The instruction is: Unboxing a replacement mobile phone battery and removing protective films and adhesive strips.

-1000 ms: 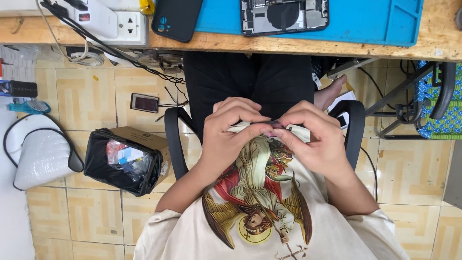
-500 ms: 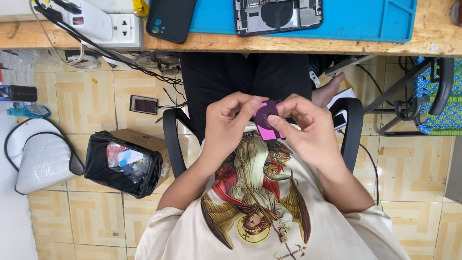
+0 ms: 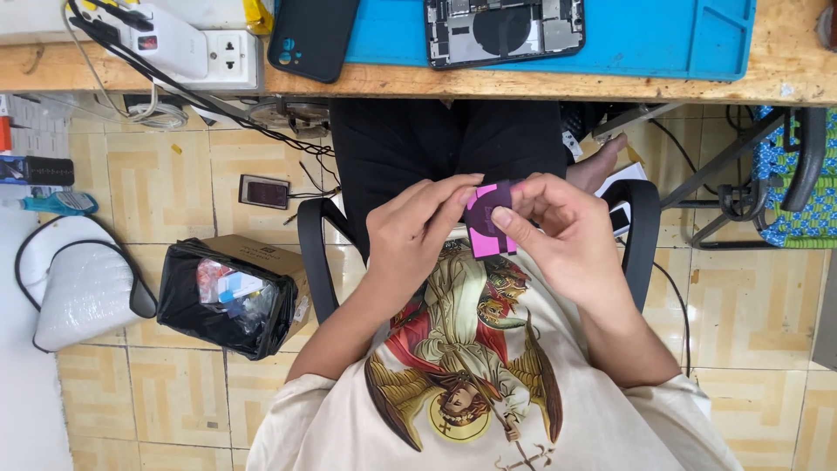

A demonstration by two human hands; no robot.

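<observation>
Both hands are held up in front of my chest, over my lap and a printed shirt. Between them is a small magenta sheet with a dark round patch. My right hand pinches its right edge with thumb and forefinger. My left hand touches its upper left corner with the fingertips. On the blue mat at the top lies an opened phone showing its insides, and a dark phone case lies left of it.
A wooden bench edge runs across the top, with a white power strip and cables at its left. On the tiled floor sit a black bag of scraps, a white pouch and a small phone. Chair armrests flank my lap.
A second ago both hands were closed around a pale strip-like thing with the sheet hidden. Now the magenta sheet is exposed and held flat between my fingertips.
</observation>
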